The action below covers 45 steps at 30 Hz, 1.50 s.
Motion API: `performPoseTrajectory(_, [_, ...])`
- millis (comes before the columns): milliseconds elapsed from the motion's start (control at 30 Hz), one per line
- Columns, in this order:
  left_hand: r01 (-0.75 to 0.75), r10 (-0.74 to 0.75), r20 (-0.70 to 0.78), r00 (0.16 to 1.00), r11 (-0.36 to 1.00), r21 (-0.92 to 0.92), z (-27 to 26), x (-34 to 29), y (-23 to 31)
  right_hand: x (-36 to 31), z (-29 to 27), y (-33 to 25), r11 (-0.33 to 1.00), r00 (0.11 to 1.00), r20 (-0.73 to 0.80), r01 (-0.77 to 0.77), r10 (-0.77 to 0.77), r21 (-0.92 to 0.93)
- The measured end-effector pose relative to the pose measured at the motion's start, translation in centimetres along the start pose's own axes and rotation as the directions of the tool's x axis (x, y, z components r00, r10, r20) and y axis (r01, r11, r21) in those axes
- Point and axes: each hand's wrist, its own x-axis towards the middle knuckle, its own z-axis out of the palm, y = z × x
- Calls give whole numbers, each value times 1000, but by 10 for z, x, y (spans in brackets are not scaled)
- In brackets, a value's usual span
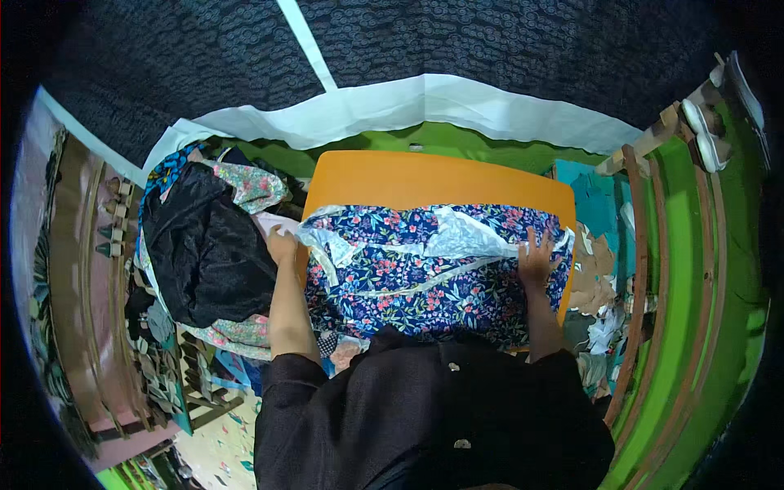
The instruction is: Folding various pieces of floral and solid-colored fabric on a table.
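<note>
A navy floral cloth (416,306) with white lining (465,234) showing in patches lies spread over an orange padded board (425,175). At its left end my left hand (282,243) is closed on the pale edge of the cloth; the fingertips are partly hidden. My right hand (536,258) rests on the right end of the cloth, fingers apart and pointing away from me. Some wrinkles run across the cloth between the two hands. Its near edge is hidden behind my black shirt.
A heap of clothes, with a black garment (208,245) on top, sits left of the board. Wooden racks (637,278) stand at the right, with brown and white scraps (592,269) beside the board. A dark patterned curtain (506,49) hangs at the back.
</note>
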Motion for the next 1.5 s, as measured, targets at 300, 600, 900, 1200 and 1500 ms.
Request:
performPoseTrajectory(300, [-119, 120, 106, 987, 993, -14, -28, -134, 8, -30, 13, -61, 986, 966, -257, 74, -33, 151])
performPoseTrajectory(600, [169, -147, 237, 960, 983, -75, -66, -174, -67, -8, 12, -244, 714, 854, -219, 516, -472, 474])
performPoseTrajectory(900, [387, -224, 495, 840, 886, -256, -73, -196, -111, -20, 53, -425, 431, 445, -17, 874, -895, 224])
performPoseTrajectory(1200, [205, -103, 319, 942, 931, -304, -78, -214, -79, 4, 50, -408, 502, 454, 351, 863, -819, 56])
performPoseTrajectory(1500, [-103, 324, 436, 840, 883, -458, -110, -241, 16, 32, -27, -332, 312, 336, -80, 924, -938, 220])
